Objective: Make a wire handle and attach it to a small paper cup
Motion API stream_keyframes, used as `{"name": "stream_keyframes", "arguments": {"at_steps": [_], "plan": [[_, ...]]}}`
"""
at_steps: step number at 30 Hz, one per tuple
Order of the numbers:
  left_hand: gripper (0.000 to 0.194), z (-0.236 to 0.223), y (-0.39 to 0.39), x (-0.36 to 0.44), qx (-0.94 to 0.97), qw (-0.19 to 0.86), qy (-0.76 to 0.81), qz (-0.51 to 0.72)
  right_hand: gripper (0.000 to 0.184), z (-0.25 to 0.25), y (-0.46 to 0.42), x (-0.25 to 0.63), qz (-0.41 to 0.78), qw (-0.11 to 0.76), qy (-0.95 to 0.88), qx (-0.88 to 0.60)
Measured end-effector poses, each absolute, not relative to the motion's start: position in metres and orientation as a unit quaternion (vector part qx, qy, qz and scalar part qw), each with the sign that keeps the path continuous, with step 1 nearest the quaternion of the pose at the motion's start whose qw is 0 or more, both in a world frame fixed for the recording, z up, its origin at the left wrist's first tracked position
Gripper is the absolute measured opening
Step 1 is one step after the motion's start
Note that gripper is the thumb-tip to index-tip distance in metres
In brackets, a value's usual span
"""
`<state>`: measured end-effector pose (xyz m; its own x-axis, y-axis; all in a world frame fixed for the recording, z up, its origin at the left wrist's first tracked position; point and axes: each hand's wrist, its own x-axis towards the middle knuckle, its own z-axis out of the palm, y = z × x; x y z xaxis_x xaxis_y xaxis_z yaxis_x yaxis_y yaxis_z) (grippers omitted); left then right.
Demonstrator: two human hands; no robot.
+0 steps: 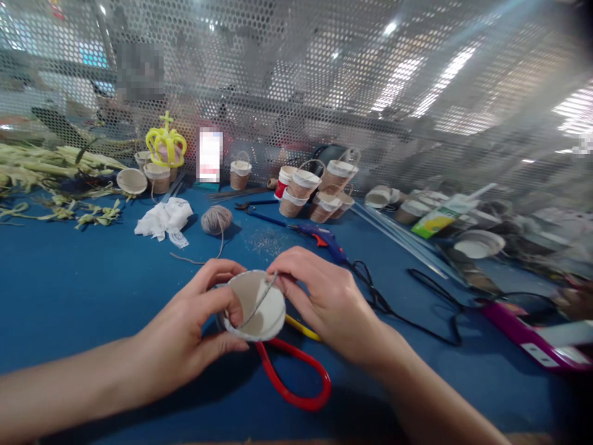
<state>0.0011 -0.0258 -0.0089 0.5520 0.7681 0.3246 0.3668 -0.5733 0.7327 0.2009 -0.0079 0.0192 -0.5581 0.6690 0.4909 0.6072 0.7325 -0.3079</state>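
Observation:
A small paper cup [259,303] wrapped in twine is tilted with its mouth toward me, low in the middle of the view. My left hand [185,334] curls round its left side, thumb over the rim. My right hand [324,296] pinches the far rim, where a thin cord handle [262,296] crosses the opening. Red-handled scissors [296,377] lie on the blue table [69,290] right under the cup, partly hidden by my hands.
A twine ball [216,219], a white cloth [163,219] and a blue glue gun [324,238] with its black cable lie behind. Several finished twine cups [315,188] and a yellow crown [165,143] stand by the perforated screen. Palm leaves [50,164] are far left, a magenta tool [528,330] right.

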Motion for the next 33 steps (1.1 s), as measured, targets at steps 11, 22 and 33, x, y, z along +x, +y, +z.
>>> {"name": "stream_keyframes", "arguments": {"at_steps": [11,22,33], "plan": [[0.013,-0.0083,-0.0250,0.0007,0.824,0.316,0.345,0.320,0.013,0.0179,-0.0028,0.1999,0.047,0.309,-0.883,-0.351],[0.012,-0.0065,-0.0262,0.0016,0.821,0.324,0.344,0.321,0.012,0.0195,-0.0054,0.2003,0.056,0.289,-0.880,-0.372],[0.011,-0.0061,-0.0253,0.0007,0.823,0.323,0.345,0.316,0.013,0.0178,-0.0031,0.2003,0.053,0.304,-0.882,-0.356]]}}
